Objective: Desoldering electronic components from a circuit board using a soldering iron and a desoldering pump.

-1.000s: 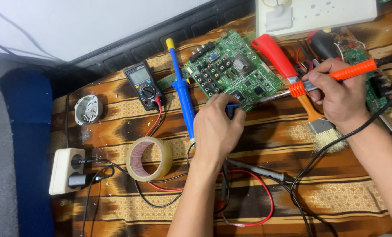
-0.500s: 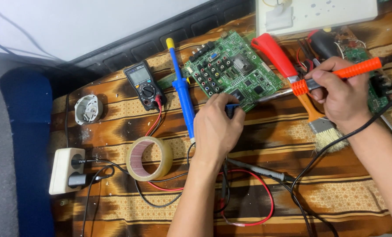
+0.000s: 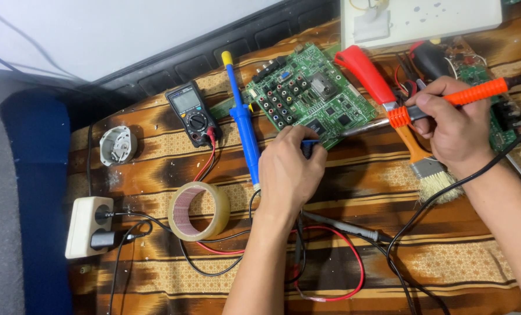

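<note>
A green circuit board (image 3: pixel 307 96) lies tilted on the brown patterned cloth. My left hand (image 3: pixel 289 175) pinches a small dark tool at the board's near edge. My right hand (image 3: pixel 456 125) grips an orange-handled soldering iron (image 3: pixel 441 102); its metal tip points left and rests at the board's near right edge. A blue desoldering pump (image 3: pixel 243 119) with a yellow cap lies just left of the board, close to my left hand.
A black multimeter (image 3: pixel 191 112) with red and black leads sits at the left. Tape roll (image 3: pixel 199 211), white power socket (image 3: pixel 88 226), small round part (image 3: pixel 117 144), red-handled tool (image 3: pixel 365 73), paintbrush (image 3: pixel 427 166), second board (image 3: pixel 482 76) and white panel (image 3: pixel 418 17) lie around.
The soldering iron has tilted slightly, its handle end rising a little. My left hand stays at the board's near edge.
</note>
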